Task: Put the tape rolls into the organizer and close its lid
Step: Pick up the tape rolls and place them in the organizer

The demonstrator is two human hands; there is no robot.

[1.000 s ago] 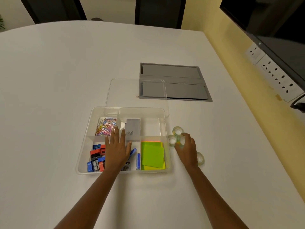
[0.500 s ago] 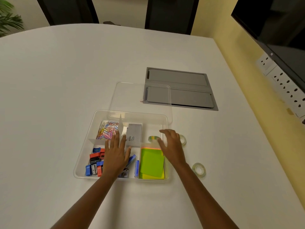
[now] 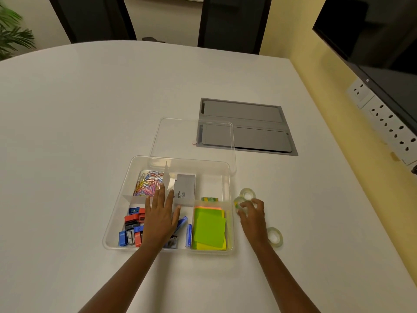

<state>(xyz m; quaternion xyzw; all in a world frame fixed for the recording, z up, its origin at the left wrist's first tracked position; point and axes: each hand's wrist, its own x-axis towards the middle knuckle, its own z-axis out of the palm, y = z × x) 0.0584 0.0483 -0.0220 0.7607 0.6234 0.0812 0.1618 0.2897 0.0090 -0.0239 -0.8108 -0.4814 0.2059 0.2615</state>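
While the right hand pinches a small clear tape roll, light and stiff, its fingers grip the rim; left hand lies spread.

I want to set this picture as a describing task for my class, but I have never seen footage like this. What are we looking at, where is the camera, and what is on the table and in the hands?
There is no machine here: a person wears a camera on the head, looking down at their own two bare hands. On the white table stands a clear organizer with compartments holding paper clips, sharpeners and sticky notes. Its lid lies behind it. One tape roll is already inside. The left hand rests flat over the organizer. The right hand closes on a second roll beside the box; two more rolls lie on the table.
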